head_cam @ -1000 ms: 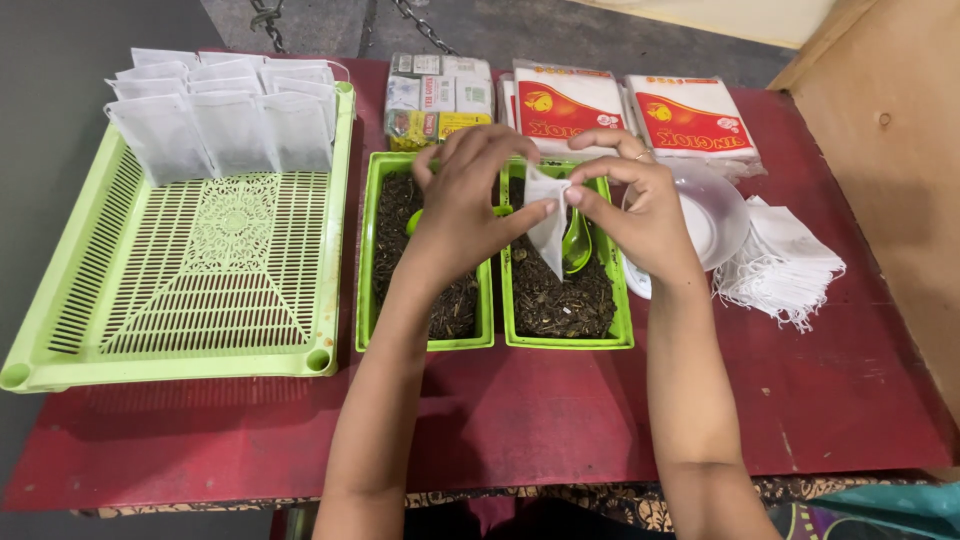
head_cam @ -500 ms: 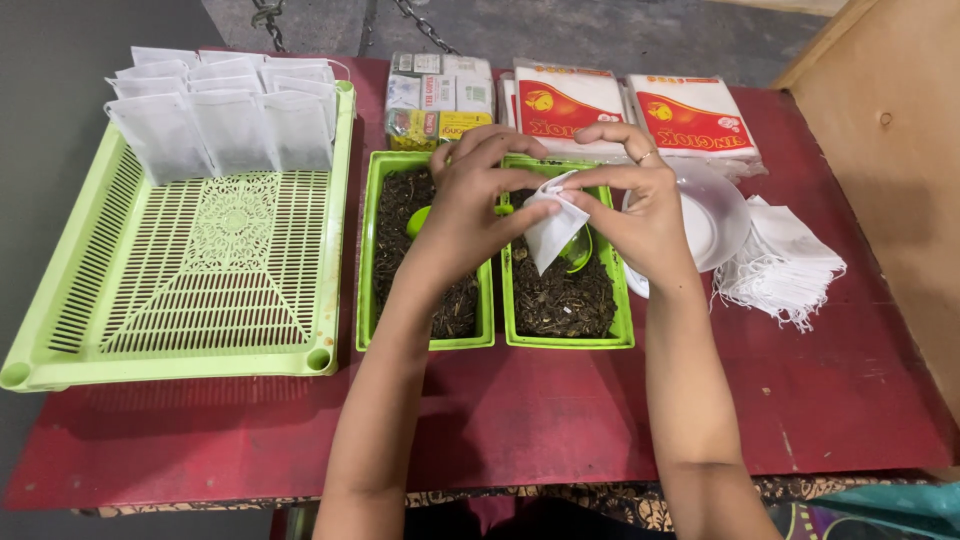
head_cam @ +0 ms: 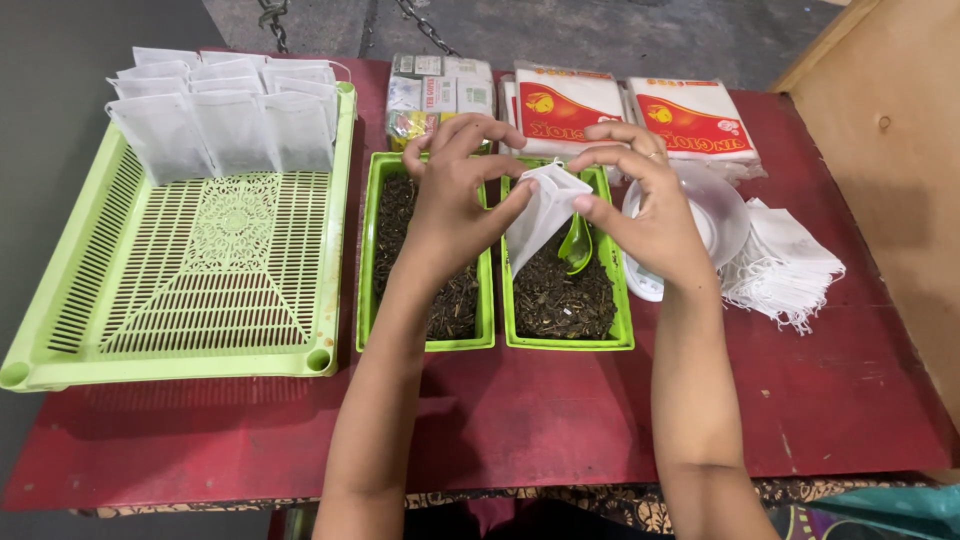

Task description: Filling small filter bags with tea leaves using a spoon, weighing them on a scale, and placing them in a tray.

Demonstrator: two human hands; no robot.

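**Two hands spread a small white bag above trays of dark leaf**

A person's left hand (head_cam: 455, 205) and right hand (head_cam: 645, 205) meet over the middle of a red counter (head_cam: 560, 420), each pinching an upper edge of a small white filter bag (head_cam: 545, 210). Both grips are closed on the bag, fingertips pulling its mouth apart so the pouch hangs point-down, seemingly to keep the opening wide and steady.

The bag hangs directly above the right-hand of two narrow green trays (head_cam: 620, 330) set side by side at the counter's centre, both holding dark, loose dried leaf; held there, anything that spills would likely drop back into the tray. A green plastic spoon (head_cam: 577, 250) rests in that tray just behind the bag, its bowl close to the right hand. The second narrow tray (head_cam: 368, 300) lies under the left wrist.

Toward the counter's left edge sits a large light-green slotted basket (head_cam: 200, 290); a row of white bags (head_cam: 225, 125) stands upright against its far wall, leaving most of the basket floor bare. At the right edge a loose heap of flat white bags with strings (head_cam: 785, 265) lies beside a white dish (head_cam: 725, 215), near the right hand. Along the far edge are red-and-white packets (head_cam: 625, 110) and a bundle of small boxes (head_cam: 440, 95).
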